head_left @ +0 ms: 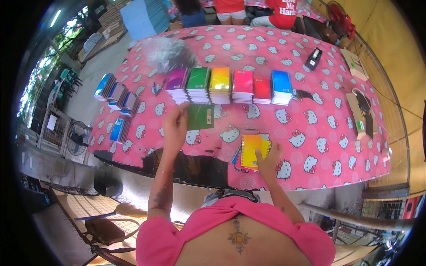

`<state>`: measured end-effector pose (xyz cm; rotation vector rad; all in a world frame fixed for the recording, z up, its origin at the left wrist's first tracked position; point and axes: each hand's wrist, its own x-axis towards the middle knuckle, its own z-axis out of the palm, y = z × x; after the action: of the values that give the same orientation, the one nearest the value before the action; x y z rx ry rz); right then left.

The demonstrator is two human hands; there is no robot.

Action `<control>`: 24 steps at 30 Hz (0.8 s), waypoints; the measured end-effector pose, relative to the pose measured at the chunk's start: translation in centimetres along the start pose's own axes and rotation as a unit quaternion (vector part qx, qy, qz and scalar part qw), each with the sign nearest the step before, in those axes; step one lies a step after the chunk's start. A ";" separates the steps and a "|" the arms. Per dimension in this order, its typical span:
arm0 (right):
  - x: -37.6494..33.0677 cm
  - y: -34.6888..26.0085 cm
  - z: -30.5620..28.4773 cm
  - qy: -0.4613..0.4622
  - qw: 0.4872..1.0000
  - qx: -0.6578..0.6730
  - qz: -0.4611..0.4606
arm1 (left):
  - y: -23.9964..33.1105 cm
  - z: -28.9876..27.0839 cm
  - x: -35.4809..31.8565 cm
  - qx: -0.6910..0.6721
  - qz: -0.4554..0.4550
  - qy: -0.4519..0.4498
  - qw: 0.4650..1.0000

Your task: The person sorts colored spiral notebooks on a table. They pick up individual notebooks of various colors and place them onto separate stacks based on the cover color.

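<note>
My left hand (175, 127) is closed on the left edge of a green notebook (199, 117), just in front of a row of spiral notebook stacks. My right hand (269, 160) grips the right side of a yellow-orange spiral notebook (251, 150), thumb on its cover. Under that one, edges of blue, pink and yellow notebooks peek out, slightly fanned. From left to right the row has a purple stack (177, 80), a green stack (198, 80), a yellow stack (220, 80), a pink stack (243, 82), a lower red stack (262, 88) and a blue stack (281, 82).
Several blue notebook piles (119, 131) stand at the table's left. Crumpled clear plastic (171, 55) lies behind the row. A black device (313, 59) sits at far right, with wooden boxes (358, 116) along the right edge. People in red (282, 13) are beyond the pink tablecloth (306, 155).
</note>
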<state>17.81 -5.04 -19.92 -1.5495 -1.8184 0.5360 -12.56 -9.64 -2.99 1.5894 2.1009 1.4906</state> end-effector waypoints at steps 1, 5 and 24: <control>1.3 -1.0 0.2 0.027 0.996 0.070 -0.043 | 0.4 -0.1 -0.6 0.005 -0.003 0.010 1.000; 7.0 -9.3 0.3 -0.284 0.840 0.456 0.078 | 0.2 1.5 -2.6 0.033 0.124 -0.073 0.989; 0.8 2.3 -3.3 -0.057 0.961 0.258 0.079 | -3.8 9.2 7.0 0.145 0.269 0.010 0.952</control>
<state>21.73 -4.21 -19.11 -1.3214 -1.4784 1.0981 -12.72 1.73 -7.45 2.4169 2.0736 1.3626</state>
